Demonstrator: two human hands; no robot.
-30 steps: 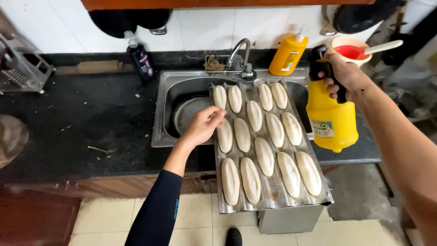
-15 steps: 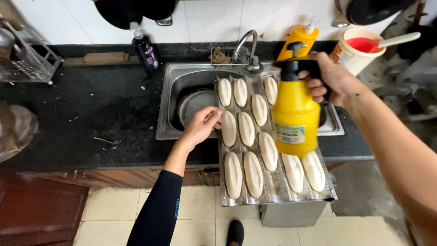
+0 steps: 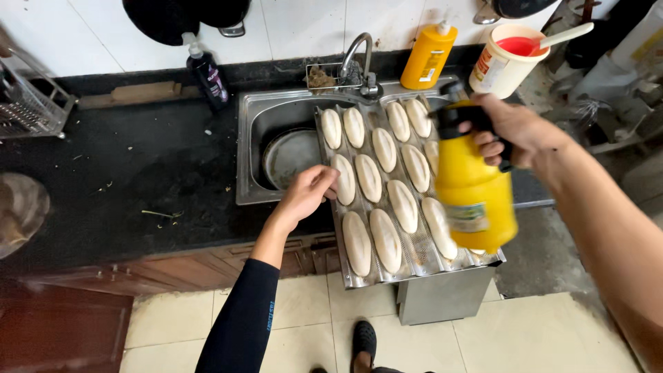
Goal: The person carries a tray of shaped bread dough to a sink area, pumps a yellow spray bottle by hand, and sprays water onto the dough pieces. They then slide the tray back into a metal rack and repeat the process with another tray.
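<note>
— Fingers? 
— Right hand (image 3: 514,131) is wrapping a yellow spray bottle (image 3: 473,190) above the tray's three o'clock edge; left hand (image 3: 307,193), fingers loosely curled, is touching the perforated tray (image 3: 414,259) at nine o'clock.

— Surroundings? 
— Pale dough loaves (image 3: 385,240) are lying in rows; the tray is spanning the steel sink (image 3: 259,124) set in a black counter (image 3: 124,179).

Kitchen, steel sink (image 3: 252,152) with tap (image 3: 359,55), black counter (image 3: 124,173), tiled wall (image 3: 297,24), dough tray (image 3: 414,266)

White tiled wall (image 3: 304,27), black counter (image 3: 131,179)
</note>
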